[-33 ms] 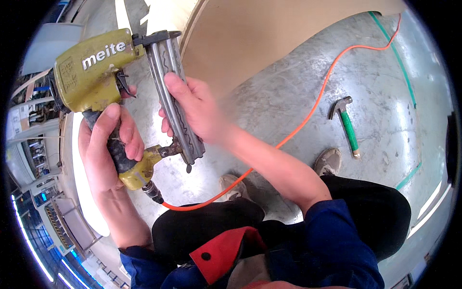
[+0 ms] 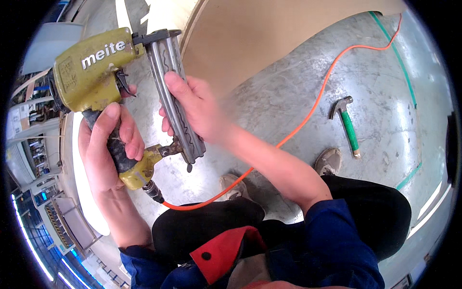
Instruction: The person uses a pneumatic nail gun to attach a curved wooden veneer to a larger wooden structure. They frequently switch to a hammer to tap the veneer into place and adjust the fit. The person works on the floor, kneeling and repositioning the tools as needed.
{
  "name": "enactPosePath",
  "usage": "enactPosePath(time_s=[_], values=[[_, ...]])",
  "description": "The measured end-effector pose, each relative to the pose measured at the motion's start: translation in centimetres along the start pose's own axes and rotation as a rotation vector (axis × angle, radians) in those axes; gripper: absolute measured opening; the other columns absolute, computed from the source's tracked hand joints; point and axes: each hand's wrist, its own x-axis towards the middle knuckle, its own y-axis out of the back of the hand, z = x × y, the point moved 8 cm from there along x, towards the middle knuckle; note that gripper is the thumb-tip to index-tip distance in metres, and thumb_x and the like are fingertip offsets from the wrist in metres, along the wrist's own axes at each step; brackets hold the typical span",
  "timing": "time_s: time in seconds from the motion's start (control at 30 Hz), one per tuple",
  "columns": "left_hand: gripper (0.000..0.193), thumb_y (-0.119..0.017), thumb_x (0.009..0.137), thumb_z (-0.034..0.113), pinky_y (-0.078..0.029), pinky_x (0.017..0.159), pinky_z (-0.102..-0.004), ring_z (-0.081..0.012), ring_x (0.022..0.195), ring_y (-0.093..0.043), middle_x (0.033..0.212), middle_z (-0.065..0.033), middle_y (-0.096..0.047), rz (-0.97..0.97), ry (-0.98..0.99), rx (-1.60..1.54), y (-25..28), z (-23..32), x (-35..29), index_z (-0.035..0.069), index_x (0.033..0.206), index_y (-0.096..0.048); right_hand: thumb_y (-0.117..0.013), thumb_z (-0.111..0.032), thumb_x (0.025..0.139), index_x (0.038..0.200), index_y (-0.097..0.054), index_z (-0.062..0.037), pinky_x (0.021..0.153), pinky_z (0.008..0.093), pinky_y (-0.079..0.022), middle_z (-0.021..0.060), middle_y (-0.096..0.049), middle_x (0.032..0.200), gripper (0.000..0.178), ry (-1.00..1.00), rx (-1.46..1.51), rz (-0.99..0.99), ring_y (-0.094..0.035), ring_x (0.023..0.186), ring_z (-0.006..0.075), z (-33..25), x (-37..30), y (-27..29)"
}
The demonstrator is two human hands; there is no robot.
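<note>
My left hand (image 2: 108, 139) is wrapped round the black grip of an olive-green nail gun (image 2: 91, 79), one finger near the trigger. The tool is raised in front of me, its body at the upper left. My right hand (image 2: 195, 103) closes round the nail gun's metal magazine (image 2: 175, 111), thumb lying along the front rail and fingertips showing on the far side. From a fitting at the base of the grip, an orange air hose (image 2: 298, 127) runs across my lap and off to the upper right.
A claw hammer (image 2: 350, 130) with a green-wrapped handle lies on the grey floor (image 2: 284, 101) by my right shoe (image 2: 329, 161). A large tan board (image 2: 250, 38) stretches across the top. Green tape lines mark the floor at right. Shelving (image 2: 33, 115) stands at far left.
</note>
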Motion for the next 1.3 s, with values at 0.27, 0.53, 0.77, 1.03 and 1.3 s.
enactPosePath(time_s=[0.27, 0.53, 0.77, 1.03, 1.3], values=[[0.04, -0.056, 0.101, 0.02, -0.038, 0.042, -0.0257, -0.0111, 0.044, -0.045, 0.063, -0.0031, -0.047, -0.031, 0.0, -0.028, -0.3, 0.7, 0.3, -0.013, 0.124, -0.053, -0.051, -0.051, 0.105, 0.093, -0.054, -0.001, 0.049, 0.0288, -0.055, 0.0091, -0.063, 0.074, 0.051, 0.004, 0.003, -0.01, -0.066, 0.056, 0.0163, -0.6, 0.3, -0.3], [0.042, -0.051, 0.104, 0.022, -0.035, 0.04, -0.0238, -0.0074, 0.044, -0.039, 0.064, 0.0002, -0.041, -0.046, -0.021, 0.008, -0.9, 1.4, 0.8, -0.01, 0.13, -0.05, -0.046, -0.05, 0.106, 0.097, -0.055, -0.0016, 0.052, 0.0276, -0.057, 0.0095, -0.062, 0.078, 0.051, 0.01, 0.006, -0.007, -0.067, 0.059, 0.0165, -1.8, 0.3, -0.5], [0.041, -0.051, 0.103, 0.019, -0.036, 0.041, -0.0243, -0.0086, 0.044, -0.041, 0.064, -0.0009, -0.042, -0.06, -0.031, -0.001, -1.8, 1.6, 1.4, -0.012, 0.13, -0.051, -0.046, -0.05, 0.107, 0.096, -0.055, -0.0022, 0.052, 0.0277, -0.056, 0.0095, -0.062, 0.078, 0.05, 0.061, 0.006, -0.041, -0.067, 0.059, 0.0163, -2.5, 0.6, 0.0], [0.041, -0.049, 0.105, 0.019, -0.036, 0.04, -0.0239, -0.0074, 0.044, -0.039, 0.064, 0.0003, -0.041, -0.019, 0.009, 0.027, -1.2, 0.9, 1.6, -0.011, 0.132, -0.05, -0.047, -0.05, 0.106, 0.096, -0.055, -0.0022, 0.052, 0.0277, -0.056, 0.0092, -0.063, 0.077, 0.05, 0.006, 0.002, -0.016, -0.067, 0.059, 0.0164, -1.6, 0.7, 0.3], [0.04, -0.056, 0.101, 0.019, -0.039, 0.042, -0.0255, -0.0106, 0.045, -0.046, 0.064, -0.0027, -0.047, -0.054, 0.022, -0.007, -0.8, 0.7, 1.7, -0.013, 0.125, -0.053, -0.047, -0.051, 0.106, 0.095, -0.055, -0.0016, 0.052, 0.0275, -0.056, 0.0096, -0.063, 0.079, 0.051, -0.012, 0.006, -0.001, -0.067, 0.059, 0.0162, -1.0, 0.8, 0.3]])
